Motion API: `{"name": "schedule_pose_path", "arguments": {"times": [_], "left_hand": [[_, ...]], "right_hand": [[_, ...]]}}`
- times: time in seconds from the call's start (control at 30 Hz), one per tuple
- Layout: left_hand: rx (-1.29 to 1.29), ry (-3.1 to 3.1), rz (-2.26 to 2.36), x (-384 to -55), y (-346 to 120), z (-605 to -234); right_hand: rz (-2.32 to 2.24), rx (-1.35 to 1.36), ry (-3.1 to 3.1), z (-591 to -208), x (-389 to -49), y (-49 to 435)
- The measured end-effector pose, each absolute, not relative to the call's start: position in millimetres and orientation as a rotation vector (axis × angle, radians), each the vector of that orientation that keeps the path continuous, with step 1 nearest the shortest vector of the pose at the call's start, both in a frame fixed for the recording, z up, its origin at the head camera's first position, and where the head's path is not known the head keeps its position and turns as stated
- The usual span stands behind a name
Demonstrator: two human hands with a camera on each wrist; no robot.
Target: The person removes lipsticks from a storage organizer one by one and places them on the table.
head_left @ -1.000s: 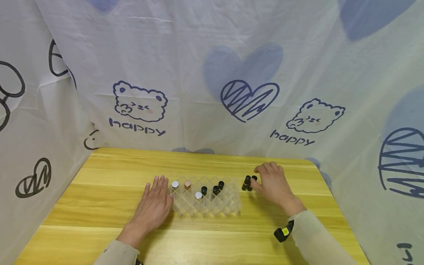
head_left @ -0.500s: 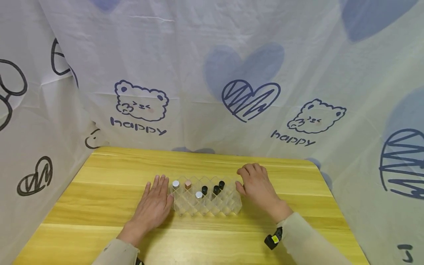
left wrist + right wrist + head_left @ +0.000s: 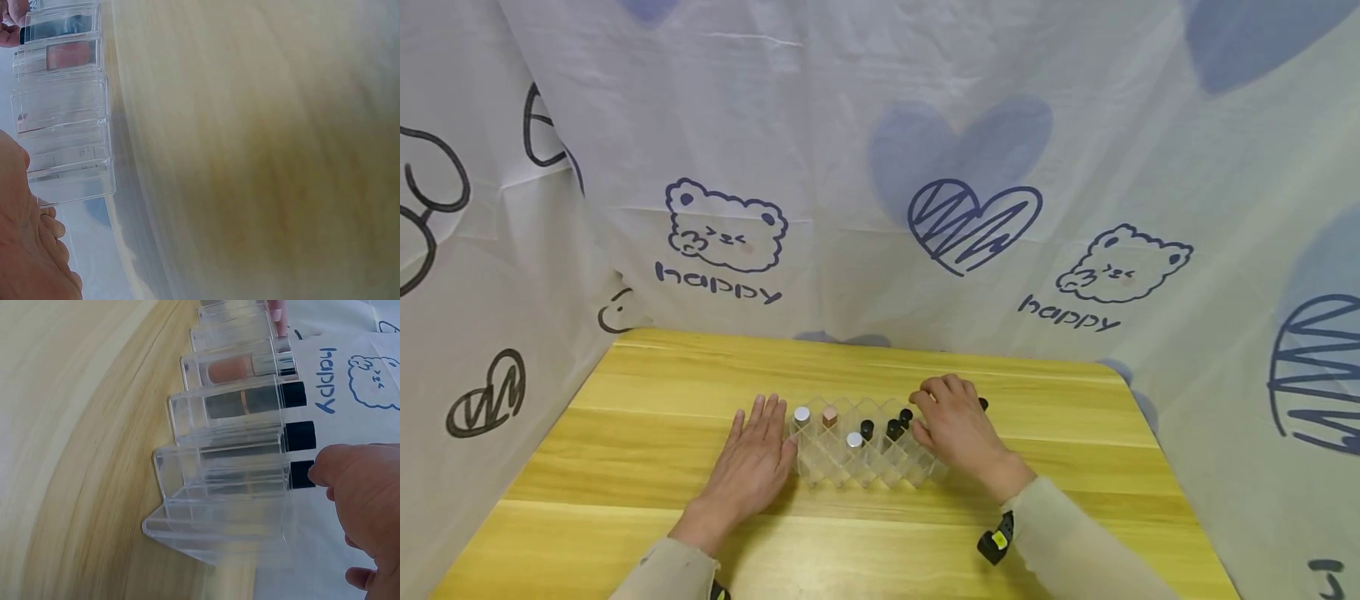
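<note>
A clear plastic lipstick organizer with diamond-pattern sides stands on the table between both hands. Several lipstick tubes are upright in it: three with black caps, two with silvery caps, and one brownish-pink one. My left hand lies with straight fingers along the organizer's left end, its thumb at the side wall. Over the right end is my right hand, thumb and fingers apart, fingertips right at the rightmost black cap. Its palm side is partly hidden in the head view.
Beyond my right hand a black-capped tube shows on the table, mostly covered by the hand. A wood-grain table ends at a white printed curtain at the back, with curtain at both sides too.
My right hand has moved left, from the two black-capped tubes on the table to the organizer's right end. The left hand and the organizer stay in place.
</note>
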State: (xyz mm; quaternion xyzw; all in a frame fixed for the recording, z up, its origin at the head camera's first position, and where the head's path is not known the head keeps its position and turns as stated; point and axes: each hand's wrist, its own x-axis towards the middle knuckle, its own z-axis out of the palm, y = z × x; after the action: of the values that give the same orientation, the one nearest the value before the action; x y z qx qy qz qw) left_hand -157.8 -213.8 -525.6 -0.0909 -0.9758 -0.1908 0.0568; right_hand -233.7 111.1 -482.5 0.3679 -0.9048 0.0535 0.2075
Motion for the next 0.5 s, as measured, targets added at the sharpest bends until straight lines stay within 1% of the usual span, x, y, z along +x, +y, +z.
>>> {"name": "schedule_pose_path", "arguments": {"times": [0.5], "left_hand": [[-0.274,-2.96,-0.578,-159.0,-213.8,-526.6]], "right_hand": [[0.091,1.049,-2.494,-488.7,-237.6,102.9]]}}
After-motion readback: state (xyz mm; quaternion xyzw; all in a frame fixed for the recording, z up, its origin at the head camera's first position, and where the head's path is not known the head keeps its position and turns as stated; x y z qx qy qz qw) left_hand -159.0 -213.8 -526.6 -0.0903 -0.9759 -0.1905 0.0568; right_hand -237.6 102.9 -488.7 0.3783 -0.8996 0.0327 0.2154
